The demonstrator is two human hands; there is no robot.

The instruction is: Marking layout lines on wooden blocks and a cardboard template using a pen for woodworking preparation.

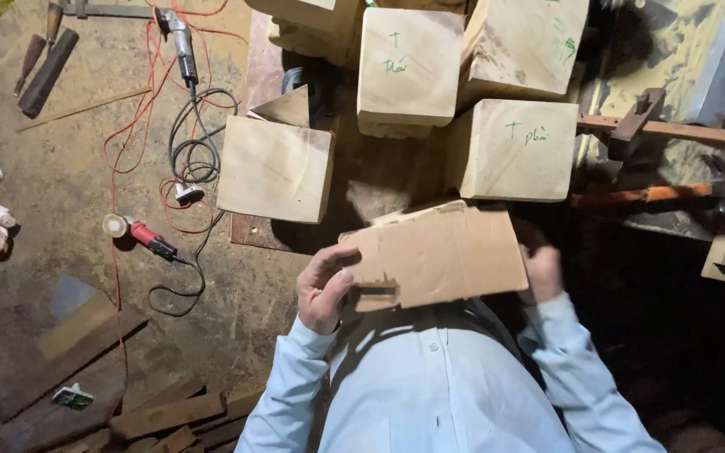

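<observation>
I looked down and saw a flat piece of brown cardboard (438, 256) held up in front of my light blue shirt (438, 386). My left hand (325, 289) gripped the left edge of the cardboard, with the thumb on top and the fingers curled under it. My right hand (541, 270) held the right edge, but most of that hand was behind the cardboard, so I could only see the back of it. The cardboard was tilted a little, with its right side higher. Just past it lay pale wooden blocks on a dark board. One block (276, 168) sat to the left, one (515, 149) sat right above the cardboard with green marks on it, and one more (409, 71) sat farther away, also with green marks. On the dusty floor to the left was a red power tool (140, 236) with a black cord. A grey power tool (182, 42) lay farther up, near red wires. To the right, a hammer with an orange handle (656, 195) lay in the dark.
</observation>
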